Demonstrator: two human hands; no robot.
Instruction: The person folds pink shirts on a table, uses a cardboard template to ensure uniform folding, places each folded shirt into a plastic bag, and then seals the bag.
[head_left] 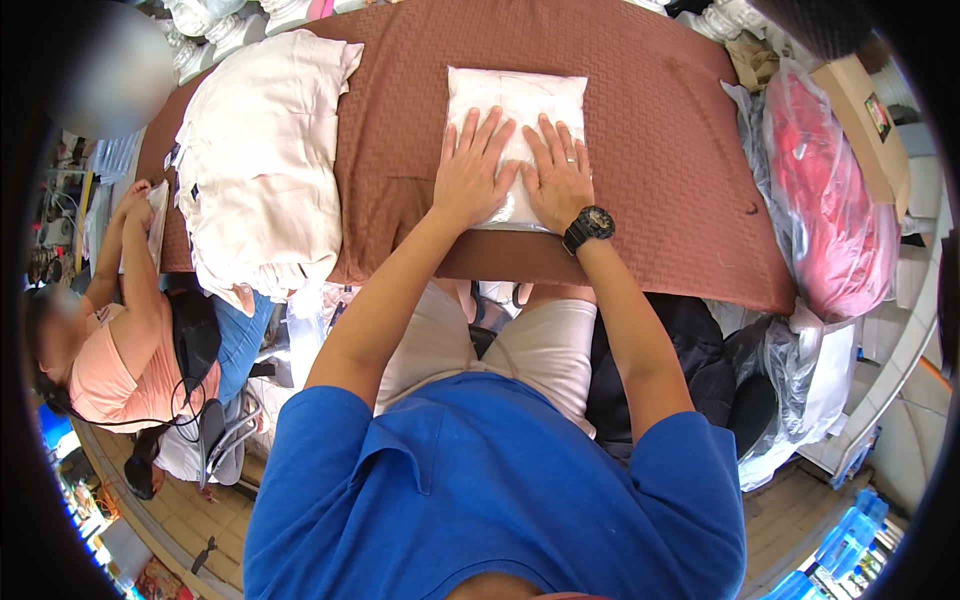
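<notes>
In front of me a folded white garment in a clear plastic bag [517, 88] lies flat on the brown table cover [660, 150]. Both palms press down on it. My left hand [473, 175] rests on its left half, fingers stretched out and pointing away from me. On the right half lies my right hand [556, 178], fingers also straight and a little spread, with a ring on one finger and a black watch [588, 229] at the wrist. The two thumbs come close together near the middle of the package. Neither hand grips anything.
A tall pile of white garments [265, 160] stands on the table's left. At the right edge are a clear bag of red and pink cloth [825, 190] and an open cardboard box [865, 125]. A co-worker [135, 350] in a peach shirt sits at the far left, handling something white.
</notes>
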